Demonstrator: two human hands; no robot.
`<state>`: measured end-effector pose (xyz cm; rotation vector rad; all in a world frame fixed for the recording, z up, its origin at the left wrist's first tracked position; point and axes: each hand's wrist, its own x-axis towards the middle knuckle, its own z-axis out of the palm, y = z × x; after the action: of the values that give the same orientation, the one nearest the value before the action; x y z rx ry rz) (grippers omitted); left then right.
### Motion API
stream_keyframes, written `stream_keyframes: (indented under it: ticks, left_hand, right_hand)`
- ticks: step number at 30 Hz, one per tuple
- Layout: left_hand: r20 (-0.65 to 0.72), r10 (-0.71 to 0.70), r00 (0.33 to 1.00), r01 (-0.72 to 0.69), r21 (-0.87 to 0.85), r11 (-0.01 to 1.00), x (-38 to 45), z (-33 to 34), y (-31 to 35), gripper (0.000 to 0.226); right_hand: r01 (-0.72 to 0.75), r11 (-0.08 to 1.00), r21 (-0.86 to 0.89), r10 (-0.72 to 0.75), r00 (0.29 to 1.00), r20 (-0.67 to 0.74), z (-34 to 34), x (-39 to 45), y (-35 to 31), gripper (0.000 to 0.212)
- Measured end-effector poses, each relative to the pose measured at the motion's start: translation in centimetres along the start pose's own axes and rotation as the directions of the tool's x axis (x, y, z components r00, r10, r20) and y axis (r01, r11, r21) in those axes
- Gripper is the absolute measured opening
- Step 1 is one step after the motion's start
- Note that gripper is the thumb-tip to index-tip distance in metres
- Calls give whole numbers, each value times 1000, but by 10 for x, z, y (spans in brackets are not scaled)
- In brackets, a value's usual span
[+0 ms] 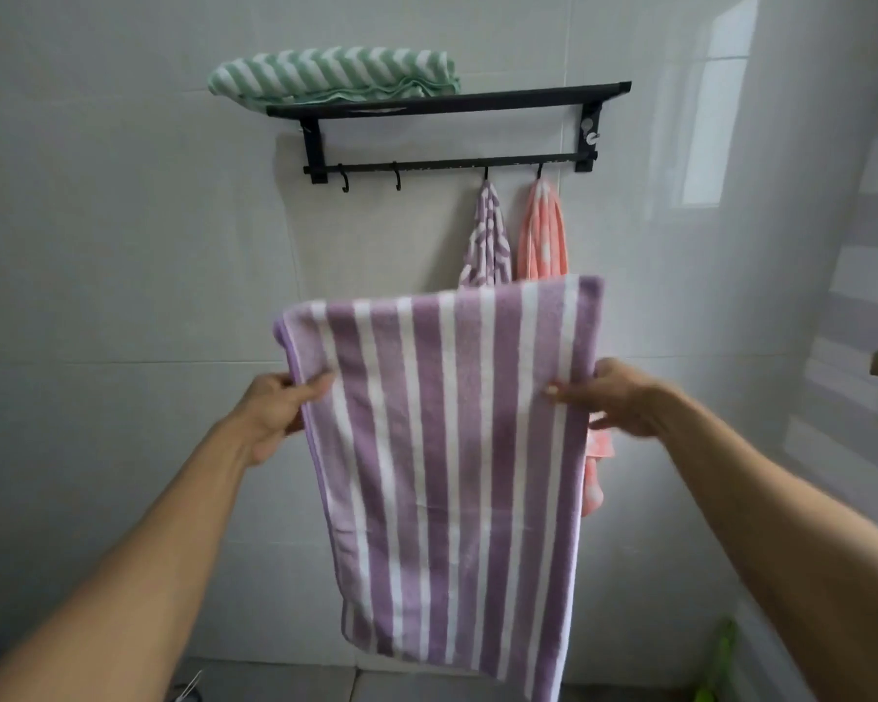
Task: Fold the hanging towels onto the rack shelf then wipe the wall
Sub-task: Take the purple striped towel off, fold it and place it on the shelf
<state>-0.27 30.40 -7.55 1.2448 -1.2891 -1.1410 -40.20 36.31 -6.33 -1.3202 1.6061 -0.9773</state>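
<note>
Upright, the purple and white striped terry towel (pixel 452 473) hangs with its long axis vertical, stripes running top to bottom, its top edge folded over and its lower end loose in front of the pale tiled wall (pixel 123 245). Left hand (pixel 280 412) pinches its left edge, thumb in front; right hand (pixel 614 397) grips the right edge. Farther off, the black metal wall rack (pixel 447 101) carries a folded green and white striped towel (pixel 335 76) on its shelf's left end. On the right hooks hang a small purple patterned towel (pixel 487 235) and, just right of it, a coral pink towel (pixel 543 230).
</note>
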Motion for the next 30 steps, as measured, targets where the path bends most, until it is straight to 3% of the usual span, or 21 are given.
stream_keyframes:
  ticks: [3, 5, 8, 10, 11, 13, 15, 17, 19, 20, 22, 25, 27, 30]
  left_hand:
    - [-114, -125, 986, 125, -6, 992, -7, 7, -38, 30]
    - [-177, -161, 971, 150, -76, 986, 7, 3, -28, 44]
    - [-88, -123, 989, 99, -239, 966, 26, -7, 13, 78]
    - [43, -103, 994, 110, -218, 970, 20, -12, 20, 103]
    - [102, -116, 988, 130, -148, 980, 11, -12, 11, 101]
    - [119, -168, 979, 176, -63, 982, -5, -8, -14, 71]
    - [58, -145, 988, 151, -137, 979, -5, -7, -28, 50]
    - [150, -85, 985, 127, -299, 946, -2, -11, -21, 64]
    - [261, -44, 964, 120, -283, 952, -5, -15, -18, 84]
    - [247, -66, 967, 119, -209, 971, -10, -14, -22, 83]
    - [145, -101, 984, 126, -173, 977, -14, -13, -32, 58]
    - [105, -80, 991, 109, -311, 944, -11, -16, -33, 40]
    - [156, -96, 983, 129, -214, 968, -17, -16, -30, 38]
    - [37, -131, 991, 135, -163, 977, -12, -19, -34, 36]
  right_hand:
    - [-92, 996, 7, 92, 995, -47, 19, -6, 33, 64]
    - [-89, 992, 87, 96, 992, -85, 19, -4, 24, 56]
    - [-33, 940, 338, 91, 983, -158, 8, 5, -8, 64]
    - [-77, 908, 413, 114, 991, -66, 3, 3, -16, 77]
    - [-107, 916, 387, 112, 994, 11, 4, -2, -12, 83]
    - [-104, 940, 324, 75, 992, 102, 6, -7, 4, 97]
    - [-49, 929, 367, 36, 998, 43, 3, -1, 17, 104]
    - [-28, 892, 452, -12, 996, 84, 2, 2, 20, 88]
    - [-53, 932, 359, -12, 984, 176, 7, -4, 24, 90]
    - [-46, 956, 290, -9, 982, 187, 11, -4, 29, 99]
    - [-25, 962, 271, -14, 990, 140, 19, -4, 40, 111]
    - [-51, 915, 400, -8, 990, 144, 24, -5, 41, 88]
    - [-45, 947, 319, -13, 984, 176, 26, -7, 35, 87]
    - [9, 946, 324, -13, 1000, 11, 26, -5, 26, 76]
